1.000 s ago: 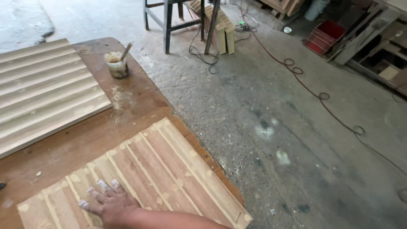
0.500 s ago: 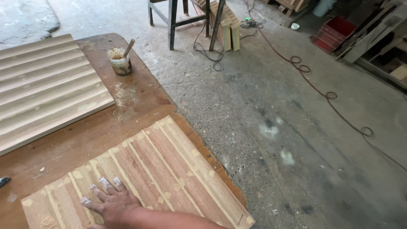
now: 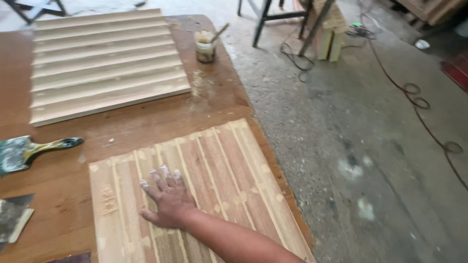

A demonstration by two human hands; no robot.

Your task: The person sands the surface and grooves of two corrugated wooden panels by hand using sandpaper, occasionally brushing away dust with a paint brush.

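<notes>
My right hand (image 3: 168, 202) lies flat, palm down, fingers (image 3: 163, 176) spread, on the grooved wood panel (image 3: 219, 175). It grasps nothing, just presses on the surface; the fingertips are whitish with filler. My left hand is not in view.

The panel sits at the near right corner of the counter (image 3: 146, 124), its right edge running along the counter's right edge, close to the drop to the floor (image 3: 370, 146). My hand rests on the panel's near-left part, forearm coming in from the bottom.

Progress, as I judge it: pale filler already sits in most of the grooves and in patches across the panel, thicker smears toward its left side, so the filling looks largely done on this piece. Smoothing or wiping off the excess looks left to do; the surface is blotchy.

A second slatted panel (image 3: 105, 65) lies at the far left of the counter, well apart from my hand, paler and more even. A small jar with a stick in it (image 3: 205, 46) stands near the far right edge, beside that panel's corner. A brush (image 3: 34, 150) lies at the left edge, left of my panel, and a scraper (image 3: 12, 216) lies near the near left corner; neither is touched.
</notes>
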